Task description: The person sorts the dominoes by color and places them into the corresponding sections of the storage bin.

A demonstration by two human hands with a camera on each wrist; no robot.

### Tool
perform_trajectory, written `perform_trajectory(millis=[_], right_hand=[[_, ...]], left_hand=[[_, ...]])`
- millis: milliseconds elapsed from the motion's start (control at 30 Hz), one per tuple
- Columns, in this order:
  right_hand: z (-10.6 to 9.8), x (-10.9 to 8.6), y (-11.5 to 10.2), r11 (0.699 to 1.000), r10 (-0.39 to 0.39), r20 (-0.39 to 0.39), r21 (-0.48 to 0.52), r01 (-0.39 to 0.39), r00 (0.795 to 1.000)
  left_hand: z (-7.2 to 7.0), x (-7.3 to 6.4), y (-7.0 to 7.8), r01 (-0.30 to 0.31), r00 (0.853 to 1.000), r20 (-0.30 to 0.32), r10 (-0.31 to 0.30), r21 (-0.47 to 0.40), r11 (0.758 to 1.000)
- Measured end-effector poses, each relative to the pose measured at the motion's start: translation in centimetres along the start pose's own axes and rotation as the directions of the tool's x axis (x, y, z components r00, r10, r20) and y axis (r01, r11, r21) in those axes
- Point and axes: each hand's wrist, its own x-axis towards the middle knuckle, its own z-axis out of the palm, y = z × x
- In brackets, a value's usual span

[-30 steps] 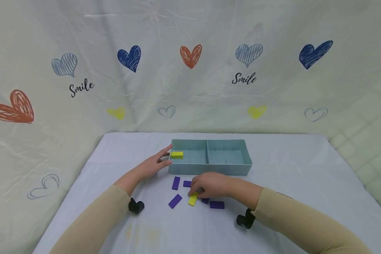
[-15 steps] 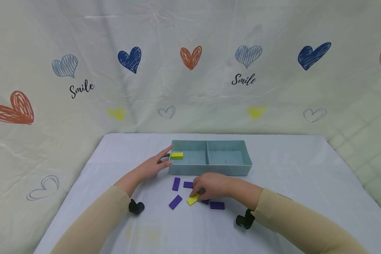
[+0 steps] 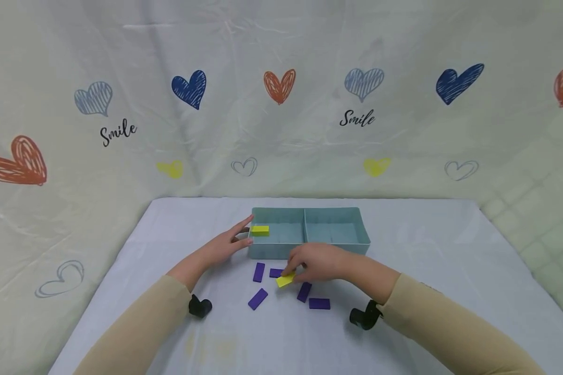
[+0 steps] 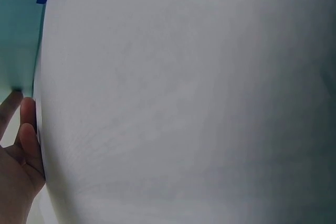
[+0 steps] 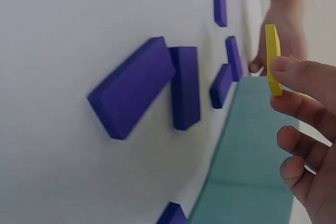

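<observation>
My right hand (image 3: 320, 260) pinches a flat yellow block (image 3: 285, 280) between thumb and fingers, just in front of the two-compartment teal box (image 3: 309, 252). In the right wrist view that yellow block (image 5: 272, 59) is lifted off the white cloth. My left hand (image 3: 222, 247) touches the box's left end with fingers extended, thumb toward the front corner. Another yellow block (image 3: 260, 230) lies at the left end of the left compartment. Below the right hand lies a purple block (image 3: 304, 292), and a second purple block (image 3: 276, 273) is partly covered by its fingers.
More purple blocks lie scattered before the box: one upright-lying block (image 3: 258, 272), one slanted block (image 3: 257, 299) and one sideways block (image 3: 319, 303). A white cloth (image 3: 244, 338) covers the table. Behind stands a curtain (image 3: 319, 140) printed with hearts. Black wrist cameras sit on both wrists.
The right hand has raised the yellow block off the cloth and moved it toward the box, uncovering a purple block. The left hand stays at the box's end.
</observation>
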Motion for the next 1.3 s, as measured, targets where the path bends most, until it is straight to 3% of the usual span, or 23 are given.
perform_trajectory(millis=[333, 633, 1067, 1300], right_hand=[[-1.7, -0.4, 0.7, 0.998, -0.014, -0.087, 0.052, 0.019, 0.996], [-3.2, -0.1, 1.8, 0.994, 0.009, -0.196, 0.106, 0.012, 0.981], [-4.2, 2.6, 3.2, 0.989, 0.144, -0.278, 0.077, -0.127, 0.95], [-4.7, 4.8, 3.5, 0.982, 0.189, -0.266, 0.056, -0.181, 0.945]], left_hand=[[0.0, -0.4, 0.1, 0.013, 1.0, -0.003, -0.013, 0.014, 1.0], [-0.1, -0.4, 0.4, 0.022, 1.0, 0.0, -0.022, 0.013, 1.0], [0.0, -0.1, 0.3, 0.028, 1.0, 0.003, -0.028, 0.003, 1.0], [0.0, 0.0, 0.4, 0.022, 1.0, 0.01, -0.022, 0.01, 1.0]])
